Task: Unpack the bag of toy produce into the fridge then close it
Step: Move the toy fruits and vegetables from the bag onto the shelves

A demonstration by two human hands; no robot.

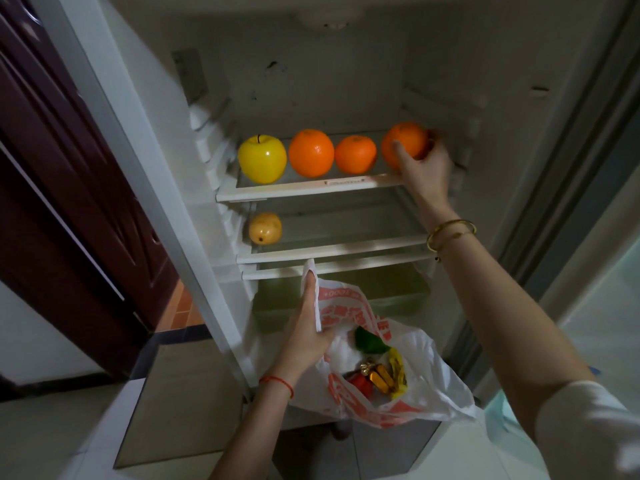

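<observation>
The fridge stands open with its top shelf (311, 188) carrying a yellow apple (262, 159) and two oranges (311, 153) (355, 154) in a row. My right hand (424, 168) grips a third orange (403, 143) at the right end of that shelf. A yellowish pear (265, 228) lies at the left of the second shelf (329, 249). My left hand (310, 327) holds up the handle of a white and red plastic bag (415, 386) in front of the lower fridge. Inside the bag I see a green piece (370, 341), a red piece (360, 382) and yellow and orange pieces (388, 374).
A greenish crisper drawer (381, 292) sits under the lowest shelf. The fridge's left wall edge (156, 188) runs diagonally beside a dark red wooden door (62, 161). The fridge door's inner side (588, 168) stands at the right. Pale floor tiles (52, 427) lie below.
</observation>
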